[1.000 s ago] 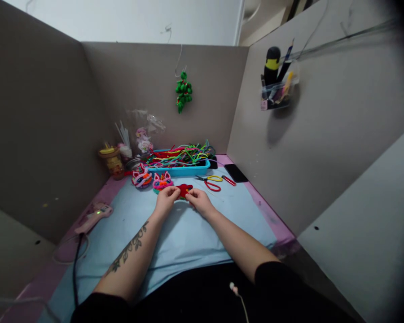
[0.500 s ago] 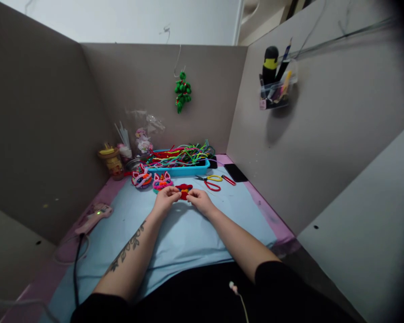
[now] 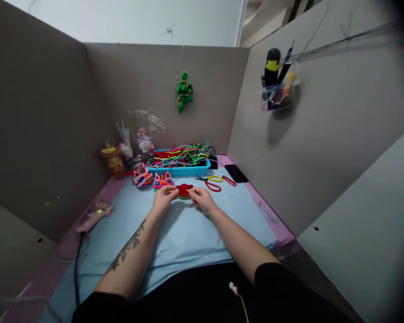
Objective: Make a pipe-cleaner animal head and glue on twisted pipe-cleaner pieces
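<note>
Between my two hands, over the middle of the blue cloth (image 3: 185,229), is a small fuzzy red pipe-cleaner piece (image 3: 183,190) with a green lower edge. My left hand (image 3: 165,197) pinches its left side between thumb and fingers. At its right side my right hand (image 3: 202,198) is closed, with a small orange piece (image 3: 187,191) showing at the fingertips. Just behind my left hand sits a pink animal head (image 3: 163,179) with pointed ears. Another pink and white one (image 3: 142,177) lies to its left.
A blue tray (image 3: 178,171) full of colourful pipe cleaners stands at the back. Right of it lie yellow-and-red-handled pliers (image 3: 212,183), a red tool (image 3: 229,181) and a black phone (image 3: 236,173). A pink glue gun (image 3: 94,216) with a cable lies left. Partitions enclose the table.
The orange piece has gone from the middle of the red piece to my right fingertips. More red surface and a green lower edge show now. My right hand has shifted slightly right.
</note>
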A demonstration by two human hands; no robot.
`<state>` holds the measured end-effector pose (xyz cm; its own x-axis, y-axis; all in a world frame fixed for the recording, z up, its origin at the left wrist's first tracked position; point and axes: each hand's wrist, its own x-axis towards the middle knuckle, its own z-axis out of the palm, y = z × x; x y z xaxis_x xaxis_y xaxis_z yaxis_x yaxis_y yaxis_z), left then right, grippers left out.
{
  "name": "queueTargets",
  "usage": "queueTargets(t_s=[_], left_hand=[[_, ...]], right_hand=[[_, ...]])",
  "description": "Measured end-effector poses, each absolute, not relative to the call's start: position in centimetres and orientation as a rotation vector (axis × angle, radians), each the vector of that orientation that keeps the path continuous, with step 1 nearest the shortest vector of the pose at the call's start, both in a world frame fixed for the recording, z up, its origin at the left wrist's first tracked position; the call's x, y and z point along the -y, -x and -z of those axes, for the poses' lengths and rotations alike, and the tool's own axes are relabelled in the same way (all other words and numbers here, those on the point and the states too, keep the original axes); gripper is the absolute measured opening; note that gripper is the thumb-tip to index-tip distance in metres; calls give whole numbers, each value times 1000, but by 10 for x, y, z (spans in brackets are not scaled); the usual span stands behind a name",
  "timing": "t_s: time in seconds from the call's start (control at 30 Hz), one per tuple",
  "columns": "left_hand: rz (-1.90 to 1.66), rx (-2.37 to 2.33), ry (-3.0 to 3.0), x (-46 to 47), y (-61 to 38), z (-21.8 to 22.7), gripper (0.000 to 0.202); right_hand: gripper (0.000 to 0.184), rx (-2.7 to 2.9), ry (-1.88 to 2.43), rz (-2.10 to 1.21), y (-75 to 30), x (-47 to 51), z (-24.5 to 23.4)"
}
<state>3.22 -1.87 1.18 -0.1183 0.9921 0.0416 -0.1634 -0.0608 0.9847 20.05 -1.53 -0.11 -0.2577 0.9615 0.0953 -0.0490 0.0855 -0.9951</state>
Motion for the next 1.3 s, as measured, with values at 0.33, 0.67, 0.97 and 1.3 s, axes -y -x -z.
queueTargets(t_s=[0.33,0.67,0.97,1.3], left_hand=[[-1342,-1120,-1098,23,-38,-10,44],[-1347,-1113,-1166,25,-37,-12,42],[-1401,-1089,-1143,26,-43,-12,37],[-1385,-1134,-1223,24,-40,-8,28]], right_hand=[[25,1461,1042,-1151,-198,19,-1],[23,1424,1037,-1169,-199,20,-4],[23,1457,1025,-1148,-197,21,-5],[21,1512,999,-1047,-196,18,2]])
